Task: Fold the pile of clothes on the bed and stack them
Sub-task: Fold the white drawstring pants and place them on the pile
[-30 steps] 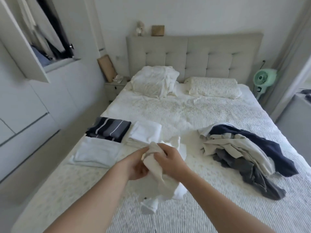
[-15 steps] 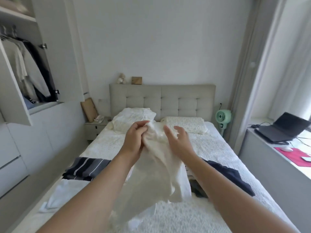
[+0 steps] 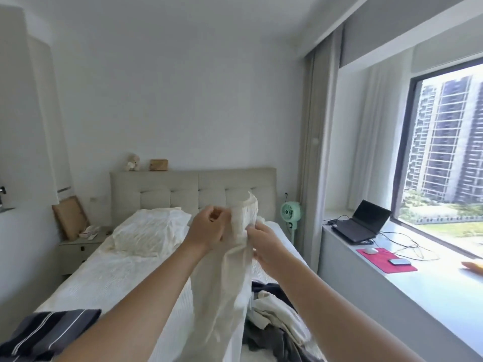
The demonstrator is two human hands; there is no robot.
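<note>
Cream fabric, a light garment, is held up at frame centre by 2 hands. Left hand has its fingers curled onto the garment's upper left edge. Right hand pinches the upper right edge just below a ribbed band that stands above both hands; motion blur makes the exact finger placement hard to read. From the grip the garment hangs straight down between the forearms, over the bed.

Lower left of frame: a folded dark striped item lies on the bed. Lower right of centre: the unfolded pile of clothes, dark and cream pieces mixed, lies on the bed just beside the hanging garment.

Middle of frame: 1 pillow lies against the tufted headboard. Right of the headboard stands a green fan. Right side of frame: a laptop sits on the window ledge.
</note>
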